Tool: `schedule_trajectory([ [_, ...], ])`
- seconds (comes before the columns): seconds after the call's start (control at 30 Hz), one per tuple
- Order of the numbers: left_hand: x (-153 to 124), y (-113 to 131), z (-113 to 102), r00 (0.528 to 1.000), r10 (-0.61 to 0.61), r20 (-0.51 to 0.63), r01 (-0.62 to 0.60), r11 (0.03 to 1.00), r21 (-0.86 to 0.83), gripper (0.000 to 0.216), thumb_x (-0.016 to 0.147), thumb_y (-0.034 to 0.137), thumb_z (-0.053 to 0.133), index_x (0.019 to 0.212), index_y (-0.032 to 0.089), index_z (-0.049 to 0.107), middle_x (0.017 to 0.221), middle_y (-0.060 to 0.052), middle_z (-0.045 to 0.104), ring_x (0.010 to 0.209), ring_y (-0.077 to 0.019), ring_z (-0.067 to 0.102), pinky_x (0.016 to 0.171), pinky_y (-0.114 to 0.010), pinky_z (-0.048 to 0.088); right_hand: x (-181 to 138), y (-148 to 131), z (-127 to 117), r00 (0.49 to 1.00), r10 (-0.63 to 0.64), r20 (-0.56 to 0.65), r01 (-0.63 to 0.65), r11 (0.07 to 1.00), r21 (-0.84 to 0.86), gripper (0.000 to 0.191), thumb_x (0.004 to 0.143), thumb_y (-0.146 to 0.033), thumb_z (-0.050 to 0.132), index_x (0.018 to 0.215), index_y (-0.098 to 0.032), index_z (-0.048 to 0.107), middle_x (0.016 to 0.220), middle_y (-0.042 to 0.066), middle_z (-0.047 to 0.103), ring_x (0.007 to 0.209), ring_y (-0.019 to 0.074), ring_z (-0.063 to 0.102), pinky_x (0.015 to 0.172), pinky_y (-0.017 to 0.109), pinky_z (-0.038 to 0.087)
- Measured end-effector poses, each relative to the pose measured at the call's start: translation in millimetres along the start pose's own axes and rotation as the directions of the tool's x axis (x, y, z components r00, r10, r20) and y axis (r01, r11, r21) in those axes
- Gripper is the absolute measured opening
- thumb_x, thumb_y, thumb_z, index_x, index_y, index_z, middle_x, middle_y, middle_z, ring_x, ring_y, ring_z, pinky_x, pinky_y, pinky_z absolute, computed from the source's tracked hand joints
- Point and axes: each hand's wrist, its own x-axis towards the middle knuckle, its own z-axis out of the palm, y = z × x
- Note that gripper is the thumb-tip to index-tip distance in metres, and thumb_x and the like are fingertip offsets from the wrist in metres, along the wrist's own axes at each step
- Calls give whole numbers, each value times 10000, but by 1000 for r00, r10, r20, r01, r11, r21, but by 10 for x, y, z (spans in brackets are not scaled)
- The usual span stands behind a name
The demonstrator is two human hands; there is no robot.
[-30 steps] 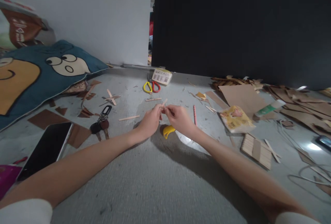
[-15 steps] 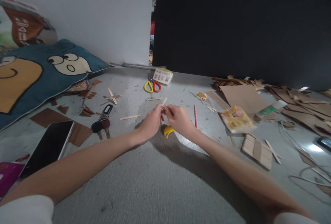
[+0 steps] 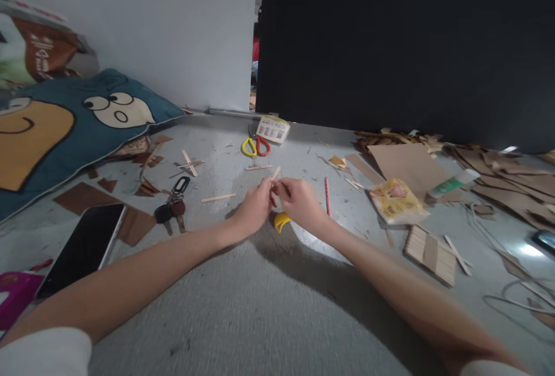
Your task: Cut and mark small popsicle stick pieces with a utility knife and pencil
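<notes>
My left hand (image 3: 254, 208) and my right hand (image 3: 301, 202) meet over the middle of the grey floor, fingertips pinched together. Between them they hold a small wooden craft stick (image 3: 276, 173) whose tip pokes up past the fingers. A yellow object (image 3: 281, 221) lies on the floor just under my right wrist. A pink pencil (image 3: 326, 195) lies right of my right hand. Loose craft sticks (image 3: 217, 197) lie left of my left hand.
A phone (image 3: 82, 247) and keys (image 3: 171, 207) lie at the left, beside a blue cushion (image 3: 65, 127). Scissors (image 3: 255, 146) and a small packet (image 3: 272, 129) sit farther back. Cardboard scraps (image 3: 407, 162), a yellow packet (image 3: 395, 201), a glue tube (image 3: 453, 183) and a stick panel (image 3: 430, 253) fill the right.
Both hands stay pinched on the stick in about the same place; only slight finger movement and a small camera shift.
</notes>
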Motion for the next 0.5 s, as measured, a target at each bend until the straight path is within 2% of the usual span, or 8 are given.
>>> schedule_trajectory([
  [0.17, 26, -1, 26, 998, -61, -20, 59, 991, -121, 159, 1059, 251, 428, 983, 223, 566, 663, 32, 626, 566, -138, 612, 565, -245, 447, 5, 18, 6, 1000, 15, -2, -15, 1000, -23, 279, 928, -245, 452, 654, -233, 498, 598, 13, 591, 546, 140, 450, 581, 274, 311],
  [0.37, 102, -80, 21, 983, -183, -23, 156, 890, -429, 225, 1080, 428, 471, 1078, 212, 535, 804, 0, 674, 548, -125, 661, 520, -243, 496, 39, 10, -169, 990, 33, -135, -50, 990, -128, 345, 981, -318, 425, 758, -203, 662, 536, 5, 538, 511, 155, 427, 572, 294, 298],
  [0.5, 102, -71, -2, 995, -101, -26, 73, 855, -513, 351, 1043, 567, 535, 1088, 221, 496, 851, -17, 698, 571, -124, 665, 535, -250, 501, 84, 72, -240, 990, 43, -135, -61, 990, -128, 332, 976, -309, 452, 807, -183, 708, 565, 20, 599, 525, 159, 466, 591, 292, 322],
])
